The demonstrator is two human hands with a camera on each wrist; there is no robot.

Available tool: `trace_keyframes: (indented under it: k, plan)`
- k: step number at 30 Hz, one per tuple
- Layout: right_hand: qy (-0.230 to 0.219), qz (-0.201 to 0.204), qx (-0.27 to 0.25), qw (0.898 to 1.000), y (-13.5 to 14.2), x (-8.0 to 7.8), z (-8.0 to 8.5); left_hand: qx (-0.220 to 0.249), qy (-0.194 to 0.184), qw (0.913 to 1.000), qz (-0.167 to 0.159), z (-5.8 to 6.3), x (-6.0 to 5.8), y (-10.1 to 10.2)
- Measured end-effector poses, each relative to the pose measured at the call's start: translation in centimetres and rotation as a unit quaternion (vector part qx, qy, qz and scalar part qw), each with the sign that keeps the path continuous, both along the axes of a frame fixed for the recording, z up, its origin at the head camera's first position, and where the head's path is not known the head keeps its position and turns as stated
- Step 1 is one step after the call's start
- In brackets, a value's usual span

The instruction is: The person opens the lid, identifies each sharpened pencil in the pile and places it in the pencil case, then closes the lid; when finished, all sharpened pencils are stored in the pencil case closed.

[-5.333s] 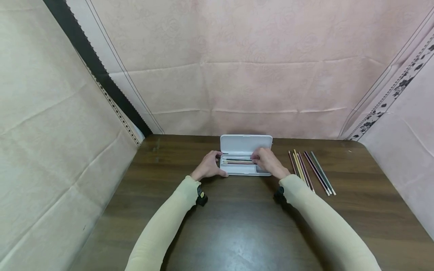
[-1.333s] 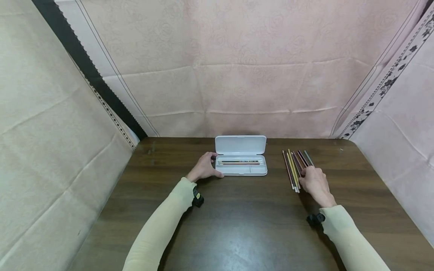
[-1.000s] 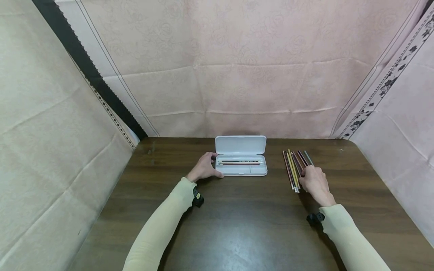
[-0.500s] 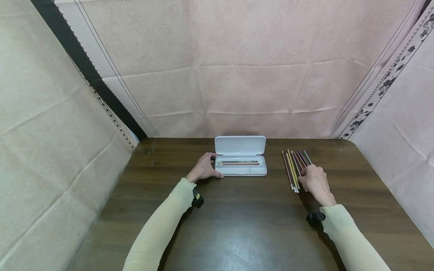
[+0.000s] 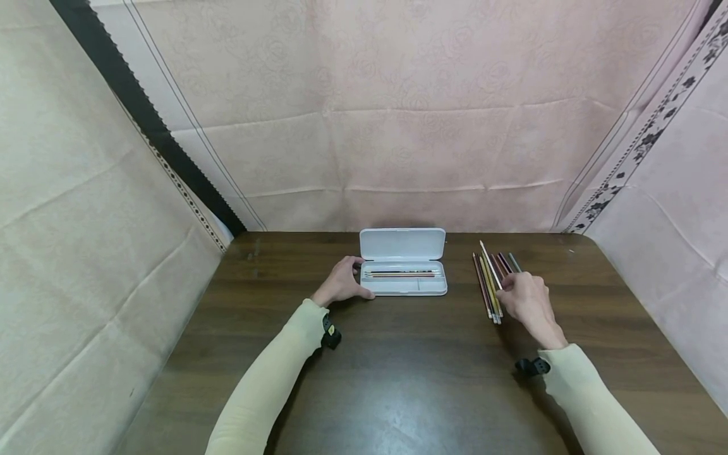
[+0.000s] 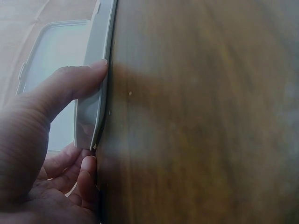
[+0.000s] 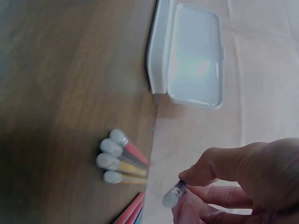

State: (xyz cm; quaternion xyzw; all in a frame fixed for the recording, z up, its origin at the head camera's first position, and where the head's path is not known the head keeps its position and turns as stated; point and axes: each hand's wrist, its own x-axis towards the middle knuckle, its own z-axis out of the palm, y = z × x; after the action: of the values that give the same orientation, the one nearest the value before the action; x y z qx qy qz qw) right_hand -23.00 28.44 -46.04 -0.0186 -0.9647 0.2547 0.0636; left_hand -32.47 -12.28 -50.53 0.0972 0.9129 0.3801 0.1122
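Note:
My left hand [image 5: 344,281] grips the left end of a white pencil case [image 5: 389,288], whose lid stands up at the back. In the left wrist view the thumb [image 6: 79,80] presses the front wall while the fingers curl round the end. A few pencils [image 5: 404,274] lie lengthwise inside the case. To the right, my right hand [image 5: 527,303] pinches one pencil [image 5: 490,262], tilted with its far tip raised. The right wrist view shows that pencil's dark barrel and white eraser end [image 7: 172,198]. Several more pencils [image 5: 486,287] lie side by side beneath and beside this hand.
A brown wooden table [image 5: 364,379] carries everything. Pale patterned cloth [image 5: 398,126] hangs behind the table's back edge, with more cloth on both sides. Dark wrist cameras [image 5: 332,333] are strapped at both cuffs.
The right hand went from inside the case to the loose pencils on the right, and has just lifted one pencil's far tip. The left hand keeps holding the case.

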Motion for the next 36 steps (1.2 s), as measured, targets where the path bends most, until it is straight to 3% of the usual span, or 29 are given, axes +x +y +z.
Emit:
trace_keyframes:
  k: [16, 24, 36]
  plan:
    - [0.071, 0.022, -0.018, 0.997, -3.3, 0.7, 2.1, 0.006, 0.007, 1.0000, -0.001, -0.2, 0.0, -0.1]
    - [0.113, 0.065, -0.020, 0.991, -4.4, 0.2, 2.2, 0.009, 0.004, 0.9999, 0.001, -0.2, 0.1, -0.1]
    - [0.123, 0.144, -0.035, 0.981, -6.7, -1.7, 1.6, 0.006, 0.007, 1.0000, -0.001, -0.2, 0.2, -0.1]
